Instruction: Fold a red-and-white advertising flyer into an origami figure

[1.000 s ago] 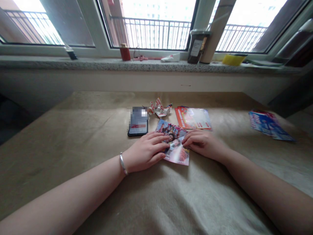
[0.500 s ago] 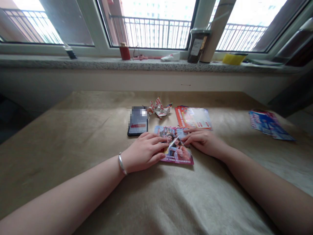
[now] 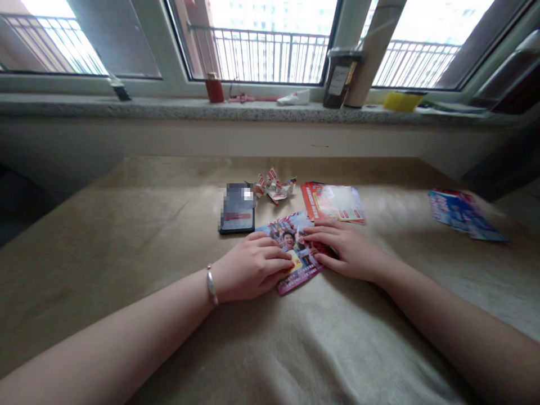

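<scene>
The shiny picture card point(image 3: 288, 241) is found between the left hand point(image 3: 253, 267) and right hand point(image 3: 348, 247), touched by both. Right fingers are spread; left pinching cannot be told. It seems to be steadied; for turning it, light fingers are needed.

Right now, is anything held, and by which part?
Whether anything's gripped can't be told: the left hand lies over the left side of the printed leaflet, the right hand over its right.

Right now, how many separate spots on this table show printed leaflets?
3: a colourful leaflet under the left hand and right hand, an orange-edged stack beyond the right hand, and a blue group at far right. More sheets may be hidden underneath.
</scene>
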Motion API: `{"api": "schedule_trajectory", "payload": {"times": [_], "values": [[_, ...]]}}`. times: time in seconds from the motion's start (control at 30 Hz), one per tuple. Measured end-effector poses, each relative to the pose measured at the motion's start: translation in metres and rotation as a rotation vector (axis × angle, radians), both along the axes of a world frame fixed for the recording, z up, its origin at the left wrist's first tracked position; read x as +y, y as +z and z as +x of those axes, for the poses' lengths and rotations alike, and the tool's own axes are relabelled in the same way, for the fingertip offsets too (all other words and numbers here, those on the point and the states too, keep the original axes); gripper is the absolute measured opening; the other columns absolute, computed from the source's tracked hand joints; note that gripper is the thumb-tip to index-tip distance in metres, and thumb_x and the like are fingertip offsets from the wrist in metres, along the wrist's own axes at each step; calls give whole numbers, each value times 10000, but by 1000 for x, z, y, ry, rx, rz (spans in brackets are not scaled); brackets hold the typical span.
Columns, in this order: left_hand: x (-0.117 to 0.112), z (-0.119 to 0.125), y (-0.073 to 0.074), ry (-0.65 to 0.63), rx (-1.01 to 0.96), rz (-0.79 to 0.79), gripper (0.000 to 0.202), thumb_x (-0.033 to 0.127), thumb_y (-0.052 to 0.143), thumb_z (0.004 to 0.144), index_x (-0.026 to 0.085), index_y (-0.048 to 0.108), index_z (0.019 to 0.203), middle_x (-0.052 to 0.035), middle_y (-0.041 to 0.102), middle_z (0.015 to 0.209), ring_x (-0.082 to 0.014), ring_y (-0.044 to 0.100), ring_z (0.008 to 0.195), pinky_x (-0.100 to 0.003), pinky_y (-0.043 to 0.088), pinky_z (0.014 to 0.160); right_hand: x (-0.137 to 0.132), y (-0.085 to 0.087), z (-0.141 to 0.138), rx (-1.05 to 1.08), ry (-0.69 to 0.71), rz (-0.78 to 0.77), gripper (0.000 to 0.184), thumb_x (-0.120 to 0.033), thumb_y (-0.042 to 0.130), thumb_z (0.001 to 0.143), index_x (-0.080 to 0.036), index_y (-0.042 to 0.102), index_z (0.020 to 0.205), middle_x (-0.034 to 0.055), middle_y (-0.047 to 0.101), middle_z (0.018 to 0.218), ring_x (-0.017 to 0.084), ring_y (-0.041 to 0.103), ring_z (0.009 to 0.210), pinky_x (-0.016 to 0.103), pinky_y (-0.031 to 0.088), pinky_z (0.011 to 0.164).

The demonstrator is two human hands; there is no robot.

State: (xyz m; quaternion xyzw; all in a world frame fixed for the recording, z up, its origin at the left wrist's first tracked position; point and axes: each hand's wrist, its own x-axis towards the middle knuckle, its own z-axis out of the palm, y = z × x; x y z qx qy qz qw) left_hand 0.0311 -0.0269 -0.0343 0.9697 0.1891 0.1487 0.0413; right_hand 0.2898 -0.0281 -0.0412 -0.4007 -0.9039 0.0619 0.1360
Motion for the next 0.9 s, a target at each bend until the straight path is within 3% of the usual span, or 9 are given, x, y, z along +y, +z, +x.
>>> {"api": "schedule_trajectory", "payload": {"times": [0.1,0.2,0.37,0.67,0.9], "values": [[2,1,-2,-47,-9,-44,274,265,449,922,232,605,1145,-31,643,1161,-191,552,1108,-367,410,963,3,-3,3,-18,58,-29,436,-295,548,838,-264,532,1273,32,514,1352,235,420,1272,479,326,1079],[5,-1,-3,-59,25,-98,414,302,498,886,213,490,1290,-71,492,1359,-218,430,1269,-401,347,1061,7,-8,8,-19,116,-63,440,-259,536,846,-264,516,1286,19,472,1390,227,366,1316,489,282,1106],[6,-7,-3,-26,137,-134,620,456,568,823,234,387,1373,-74,323,1471,-272,323,1344,-485,192,1132,10,-13,14,24,161,-66,413,-197,464,885,-281,509,1286,-5,453,1405,200,336,1335,480,287,1109],[9,-5,-8,56,156,-110,632,599,494,839,239,418,1353,-99,372,1444,-291,353,1323,-486,291,1075,3,-8,7,79,237,15,347,-155,497,842,-242,609,1159,11,576,1287,211,415,1283,472,349,1073],[7,-3,-10,94,127,-94,583,598,445,866,247,438,1331,-77,405,1426,-270,389,1297,-453,321,1054,-1,-2,2,70,333,-49,443,-400,630,792,-208,597,1190,86,552,1307,211,466,1239,437,376,1056]]}}
